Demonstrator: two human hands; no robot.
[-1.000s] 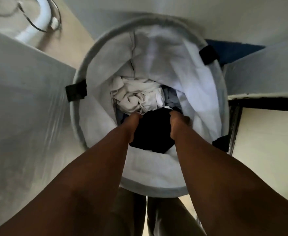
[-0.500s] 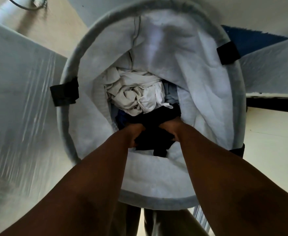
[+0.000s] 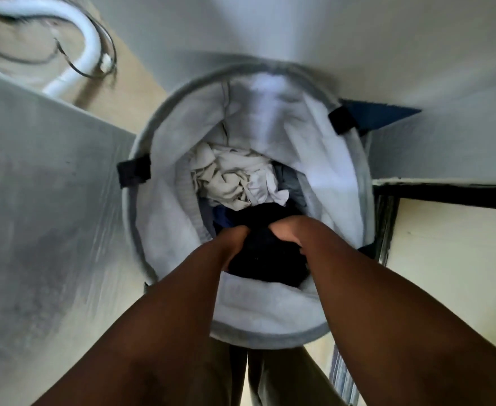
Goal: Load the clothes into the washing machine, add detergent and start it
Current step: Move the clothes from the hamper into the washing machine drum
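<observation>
Both our hands are down inside the laundry hamper (image 3: 182,136), a round soft-walled one with a white lining and grey rim. Left hand (image 3: 235,238) and right hand (image 3: 285,230) are each clenched on the black garment (image 3: 266,253), which is bunched between them and sits against the hamper's near wall. Fingers are buried in the fabric, so we can't see the exact grip.

Just beyond the hands: a crumpled white garment (image 3: 232,180), touching the far edge of the black one. A bit of blue cloth (image 3: 222,216) shows just left of the left hand, and grey cloth (image 3: 292,186) beyond the right hand, both partly covered.

Black strap tabs on the rim: one (image 3: 134,172) well left of the left hand, one (image 3: 342,120) beyond and right of the right hand.

A grey metal panel (image 3: 42,215) fills the area left of our left arm. White hose (image 3: 85,45) with a dark cable lies on the floor, far beyond and to the left. Frame is motion-blurred.
</observation>
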